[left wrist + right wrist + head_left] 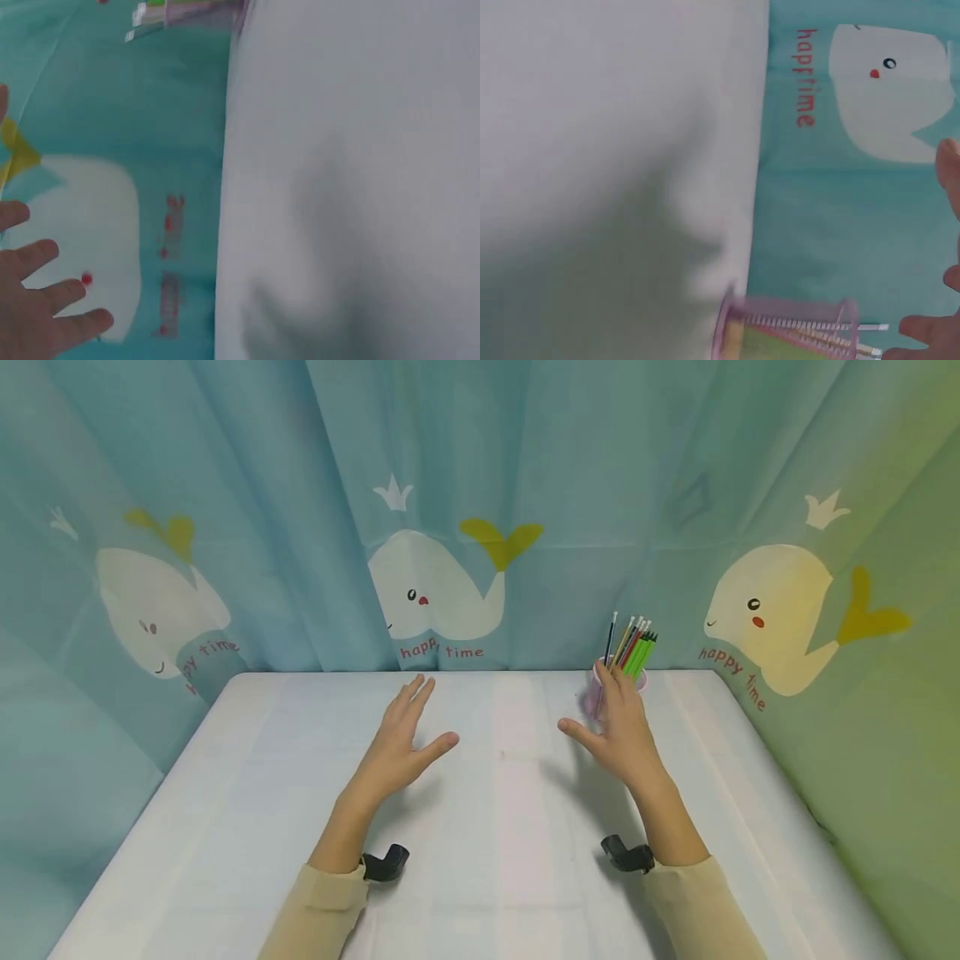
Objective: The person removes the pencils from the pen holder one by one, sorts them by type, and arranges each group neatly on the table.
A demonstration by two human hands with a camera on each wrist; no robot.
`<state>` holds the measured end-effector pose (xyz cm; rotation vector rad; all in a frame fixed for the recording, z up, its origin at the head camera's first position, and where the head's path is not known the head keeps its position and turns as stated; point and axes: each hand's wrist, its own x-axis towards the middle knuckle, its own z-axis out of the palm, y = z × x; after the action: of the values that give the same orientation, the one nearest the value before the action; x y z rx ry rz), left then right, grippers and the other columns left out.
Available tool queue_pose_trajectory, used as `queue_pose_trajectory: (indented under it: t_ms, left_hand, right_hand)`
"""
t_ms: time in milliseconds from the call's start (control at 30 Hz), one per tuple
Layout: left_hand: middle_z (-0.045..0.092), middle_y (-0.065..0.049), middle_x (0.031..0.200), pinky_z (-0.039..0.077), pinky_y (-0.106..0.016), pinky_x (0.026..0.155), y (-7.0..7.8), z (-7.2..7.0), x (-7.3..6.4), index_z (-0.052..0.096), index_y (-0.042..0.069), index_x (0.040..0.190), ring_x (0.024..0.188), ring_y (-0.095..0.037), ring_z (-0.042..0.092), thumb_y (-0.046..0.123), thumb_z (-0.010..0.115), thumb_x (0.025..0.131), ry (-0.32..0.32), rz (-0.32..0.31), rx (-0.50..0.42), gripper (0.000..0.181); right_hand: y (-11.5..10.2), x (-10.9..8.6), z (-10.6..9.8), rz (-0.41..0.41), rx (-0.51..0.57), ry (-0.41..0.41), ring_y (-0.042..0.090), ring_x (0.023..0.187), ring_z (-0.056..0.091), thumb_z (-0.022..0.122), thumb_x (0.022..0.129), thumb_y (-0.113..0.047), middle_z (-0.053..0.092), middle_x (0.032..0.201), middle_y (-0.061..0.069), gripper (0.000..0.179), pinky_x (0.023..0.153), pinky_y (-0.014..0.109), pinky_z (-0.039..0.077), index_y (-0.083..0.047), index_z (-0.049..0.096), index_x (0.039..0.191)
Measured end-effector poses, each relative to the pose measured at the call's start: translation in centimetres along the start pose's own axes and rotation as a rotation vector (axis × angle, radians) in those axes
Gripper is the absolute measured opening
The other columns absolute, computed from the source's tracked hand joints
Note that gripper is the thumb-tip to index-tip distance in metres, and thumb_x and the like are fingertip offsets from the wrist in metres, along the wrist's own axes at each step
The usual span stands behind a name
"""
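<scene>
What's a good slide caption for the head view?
Left hand and right hand spread above a white table, pink pencil cup partly behind the right.

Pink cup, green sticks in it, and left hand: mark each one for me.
Pink cup [802, 308]: right wrist view, on its side wall.
Green sticks [640, 654]: head view, midway along the visible bundle.
Left hand [397, 745]: head view, on the middle of the hand.

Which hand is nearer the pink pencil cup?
Right. In the head view, the right hand overlaps the pink pencil cup, partly hiding it; contact unclear. The left hand is well to the cup's left, over the white table.
</scene>
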<state>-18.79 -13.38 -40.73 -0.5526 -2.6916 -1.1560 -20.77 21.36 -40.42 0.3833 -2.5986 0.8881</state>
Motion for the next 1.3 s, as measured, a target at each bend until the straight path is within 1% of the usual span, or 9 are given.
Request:
queue_pose_trajectory:
  t_ms: [133,300,400,567,700,833,900,1000,1300]
  left_hand:
    - [0.02,-0.002,0.166,0.022,-0.063,0.117,1.3,1.5,1.2,0.023,0.022,0.159,0.153,-0.028,0.016,0.052,0.065,0.092,-0.023,0.049,-0.1,0.085]
    - [0.023,0.001,0.165,0.024,-0.058,0.118,2.7,3.0,2.8,0.024,0.024,0.159,0.152,-0.022,0.02,0.052,0.064,0.093,-0.07,0.104,-0.151,0.082]
    - [0.024,0.004,0.164,0.025,-0.055,0.119,3.3,3.9,3.9,0.024,0.027,0.159,0.151,-0.018,0.022,0.057,0.061,0.093,-0.101,0.124,-0.164,0.081]
    - [0.028,0.004,0.162,0.031,-0.051,0.117,4.1,5.4,5.7,0.026,0.026,0.158,0.149,-0.018,0.027,0.064,0.057,0.092,-0.134,0.126,-0.222,0.082]
    - [0.031,0.0,0.161,0.038,-0.047,0.114,4.6,7.0,7.0,0.027,0.023,0.158,0.147,-0.023,0.033,0.056,0.058,0.095,-0.18,0.104,-0.343,0.078]
    - [0.033,-0.004,0.16,0.041,-0.044,0.112,4.9,9.2,8.4,0.026,0.02,0.158,0.145,-0.028,0.037,0.043,0.059,0.099,-0.23,0.04,-0.489,0.071]
    - [0.034,-0.006,0.16,0.041,-0.042,0.112,5.1,10.3,8.9,0.025,0.018,0.158,0.145,-0.029,0.037,0.04,0.059,0.1,-0.252,0.008,-0.53,0.07]
    - [0.035,-0.007,0.159,0.043,-0.041,0.111,5.5,11.7,9.7,0.025,0.017,0.158,0.144,-0.031,0.038,0.037,0.06,0.1,-0.273,-0.022,-0.548,0.07]
    - [0.035,-0.01,0.159,0.041,-0.044,0.111,6.9,15.2,11.6,0.025,0.015,0.158,0.142,-0.035,0.041,0.031,0.062,0.1,-0.332,-0.03,-0.563,0.071]
  right_hand:
    - [1.5,0.4,-0.9,0.012,0.068,0.031,0.051,0.144,0.023,0.084,0.081,-0.034,0.027,0.156,0.029,0.1,0.107,0.074,0.026,-0.011,0.024,0.158]
    - [3.2,0.9,-1.5,0.008,0.137,0.078,0.046,0.14,0.033,0.083,0.081,-0.024,0.037,0.151,0.028,0.092,0.109,0.069,0.029,-0.002,0.03,0.153]
    - [4.2,0.9,-1.7,0.058,0.162,0.076,0.046,0.144,0.029,0.082,0.083,-0.025,0.032,0.155,0.027,0.091,0.111,0.068,0.026,-0.001,0.029,0.153]
    - [5.6,0.8,-2.3,0.223,0.211,0.055,0.043,0.151,0.012,0.078,0.086,-0.032,0.012,0.163,0.024,0.098,0.115,0.069,0.018,-0.009,0.016,0.159]
    - [6.6,0.5,-2.7,0.371,0.299,-0.015,0.046,0.151,0.006,0.075,0.088,-0.032,0.0,0.164,0.024,0.105,0.116,0.067,0.015,-0.013,0.001,0.161]
    - [7.8,0.3,-2.6,0.466,0.444,-0.109,0.048,0.15,0.008,0.073,0.091,-0.028,0.0,0.165,0.025,0.108,0.119,0.062,0.017,-0.016,-0.009,0.16]
    - [8.5,0.2,-2.3,0.492,0.51,-0.13,0.047,0.15,0.008,0.073,0.091,-0.026,0.001,0.165,0.025,0.108,0.119,0.059,0.018,-0.016,-0.01,0.16]
    - [9.4,0.3,-2.0,0.511,0.588,-0.125,0.046,0.15,0.011,0.072,0.092,-0.021,0.004,0.165,0.025,0.106,0.12,0.056,0.02,-0.015,-0.008,0.16]
    - [10.2,0.3,-1.7,0.523,0.75,-0.107,0.042,0.15,0.018,0.064,0.092,-0.002,0.012,0.163,0.026,0.095,0.12,0.052,0.021,-0.009,-0.002,0.16]
